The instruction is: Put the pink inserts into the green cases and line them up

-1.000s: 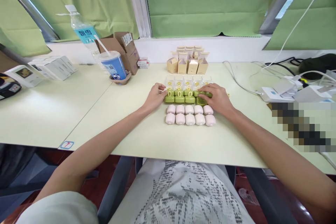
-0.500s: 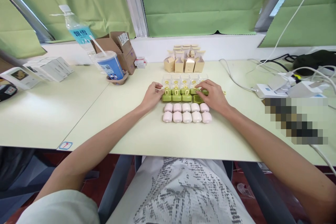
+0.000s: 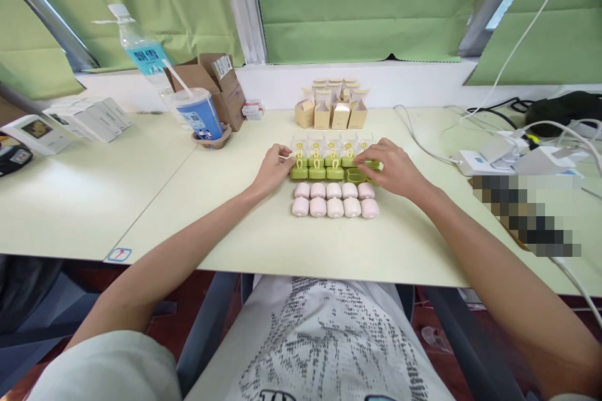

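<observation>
Small green cases [image 3: 316, 173] with pale yellow loops stand in two rows on the table. At the right end of the front row, a green case [image 3: 355, 176] shows a hollow top without a loop. My left hand [image 3: 276, 169] rests at the left end of these rows, its fingers curved and apart, fingertips against the end cases. At the other end, my right hand [image 3: 392, 166] has its thumb and fingers bent around a green case [image 3: 373, 164] in the back row, partly hiding it. Nearer me lie two rows of pale pink and white rounded cases [image 3: 334, 207].
Clear plastic pieces with yellow marks [image 3: 316, 141] line up behind the green rows. Small open cardboard boxes [image 3: 340, 114] stand farther back. On the left are a blue cup [image 3: 201, 116], a bottle [image 3: 147, 56] and a brown carton [image 3: 226, 94]. White chargers and cables [image 3: 503, 153] lie right.
My right hand has shifted slightly right along the green cases, uncovering more of the front row's right end. My left hand stays at the left end. The view has tilted a little.
</observation>
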A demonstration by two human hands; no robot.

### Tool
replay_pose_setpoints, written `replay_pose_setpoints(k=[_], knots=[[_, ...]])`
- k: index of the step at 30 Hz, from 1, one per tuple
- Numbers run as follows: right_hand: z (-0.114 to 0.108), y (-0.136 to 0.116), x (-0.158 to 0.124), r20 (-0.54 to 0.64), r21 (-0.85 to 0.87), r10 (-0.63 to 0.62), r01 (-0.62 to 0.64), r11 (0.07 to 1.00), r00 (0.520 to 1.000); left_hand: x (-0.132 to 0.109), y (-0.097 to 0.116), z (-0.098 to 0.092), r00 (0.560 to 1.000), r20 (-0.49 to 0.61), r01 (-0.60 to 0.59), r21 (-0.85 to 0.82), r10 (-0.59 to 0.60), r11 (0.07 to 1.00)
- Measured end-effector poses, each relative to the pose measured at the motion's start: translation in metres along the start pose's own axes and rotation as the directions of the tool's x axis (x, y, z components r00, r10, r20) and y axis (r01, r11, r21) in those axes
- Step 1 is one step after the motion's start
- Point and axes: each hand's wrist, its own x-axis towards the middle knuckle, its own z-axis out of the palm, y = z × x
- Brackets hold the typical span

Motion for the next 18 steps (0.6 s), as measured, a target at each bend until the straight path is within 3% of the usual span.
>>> replay_pose_setpoints(k=[9, 14, 18], knots=[[0.009, -0.005, 0.01, 0.124, -0.117, -0.242, 0.257, 0.959, 0.962, -0.001, 0.004, 0.001, 1.0, -0.002, -0.006, -0.007, 0.006, 1.0], [0.001, -0.014, 0.009, 0.151, -0.211, -0.283, 0.31, 0.927, 0.947, -0.005, 0.007, 0.001, 1.0, -0.007, -0.016, 0.004, 0.016, 1.0], [-0.012, -0.018, 0.005, 0.087, -0.164, -0.268, 0.28, 0.946, 0.959, -0.005, 0.007, 0.0, 1.0, -0.006, 0.008, 0.024, -0.008, 1.0]])
